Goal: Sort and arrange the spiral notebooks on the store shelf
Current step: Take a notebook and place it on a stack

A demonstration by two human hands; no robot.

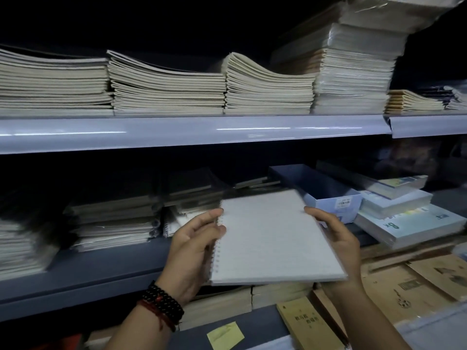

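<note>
**A:** Where was the spiral notebook (275, 238)?

**B:** Off the shelf, in the air just below frame centre. Blank white page up, wire binding on its 9 o'clock edge, far end skewed toward 1 o'clock. Both hands had it.

**A:** Grip?

**B:** The left hand (194, 251) clamped the binding edge from 9 o'clock, thumb on top by the coil, fingers curled under. The right hand (338, 241) held the 3 o'clock edge, thumb on the upper corner, fingers beneath. Neither was loose.

**A:** Anything on the wrists?

**B:** A bead bracelet (161, 303), dark with red cord, sat on the left wrist at 7 o'clock of the notebook.

**A:** Surroundings?

**B:** The lower-shelf stacks (113, 218) sat at 9–10 o'clock of the held one, blurred, some coils facing out. A blue box (333, 200) was at 1 o'clock, just behind the right thumb, with a small label on its front. I couldn't see its contents. Pale blue pads (409, 223) were piled at 3 o'clock, one marked 8K. The upper shelf rail (177, 132) ran across at 12 o'clock. It carried cream notebook piles (166, 89), with a taller film-wrapped pile (353, 72) toward 1 o'clock. A yellow sticky note (225, 335) lay at 6 o'clock and brown booklets (310, 327) at 5 o'clock.
</note>
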